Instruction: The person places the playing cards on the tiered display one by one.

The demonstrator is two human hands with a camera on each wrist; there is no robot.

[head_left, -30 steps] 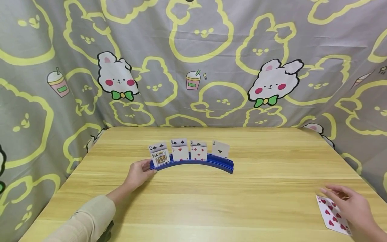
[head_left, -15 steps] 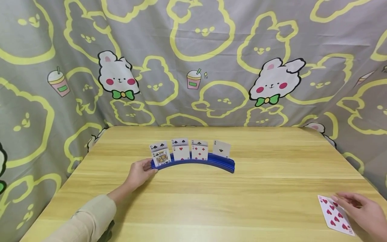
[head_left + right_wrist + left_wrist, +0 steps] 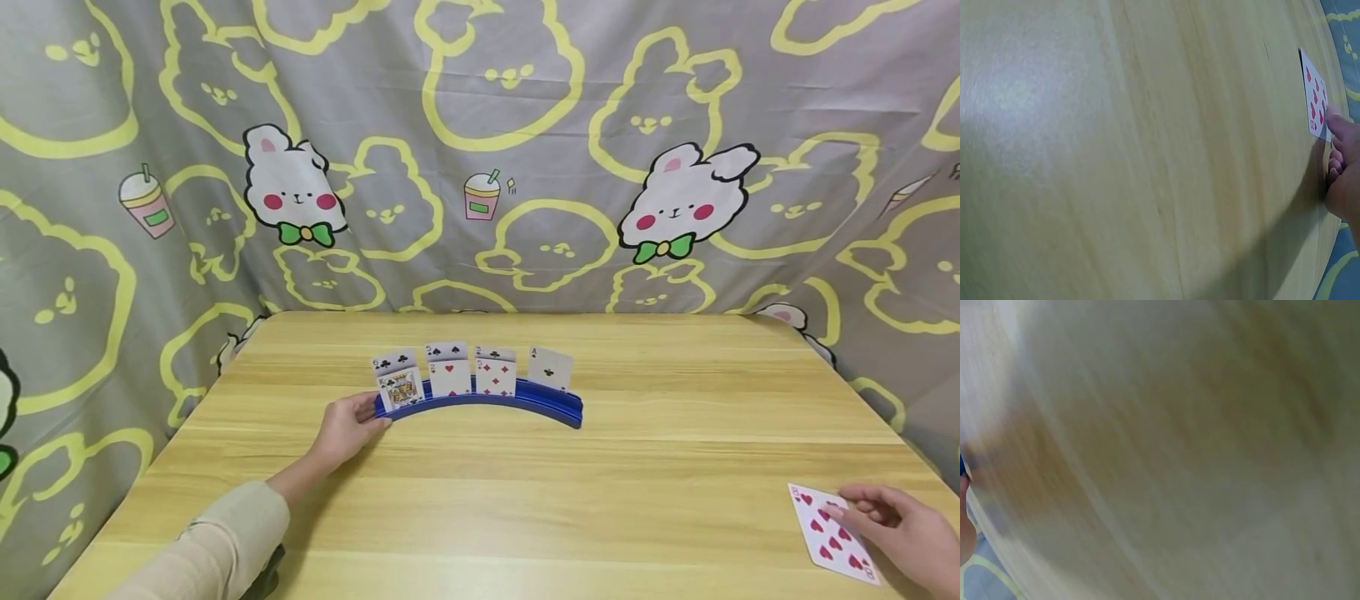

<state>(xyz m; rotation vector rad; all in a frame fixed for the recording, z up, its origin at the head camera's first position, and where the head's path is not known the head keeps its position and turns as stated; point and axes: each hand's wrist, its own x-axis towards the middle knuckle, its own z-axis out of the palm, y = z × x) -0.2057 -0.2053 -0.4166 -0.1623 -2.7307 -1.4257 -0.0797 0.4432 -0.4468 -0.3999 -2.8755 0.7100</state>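
Note:
A curved blue playing card holder (image 3: 480, 402) stands towards the back of the table. In it are a king of clubs (image 3: 402, 390), a two of hearts (image 3: 448, 379) and a five of diamonds (image 3: 495, 379), each before another card, plus a lone ace of clubs (image 3: 550, 369). My left hand (image 3: 347, 431) grips the holder's left end, thumb in front; its rear fingers are hidden. At the right, my right hand (image 3: 903, 529) pinches an eight of hearts (image 3: 825, 533) by its right edge, thumb on its face. Whether the card touches the table I cannot tell.
The wooden table (image 3: 525, 508) reaches back to a grey curtain (image 3: 375, 275) with yellow cartoon outlines. Bare wood lies between the holder and the right hand. In the left wrist view the table (image 3: 1166, 456) is blurred.
My right hand has slid right and slightly down along the eight of hearts, uncovering more of its face. The card has shifted only slightly. My left hand keeps its hold on the card holder.

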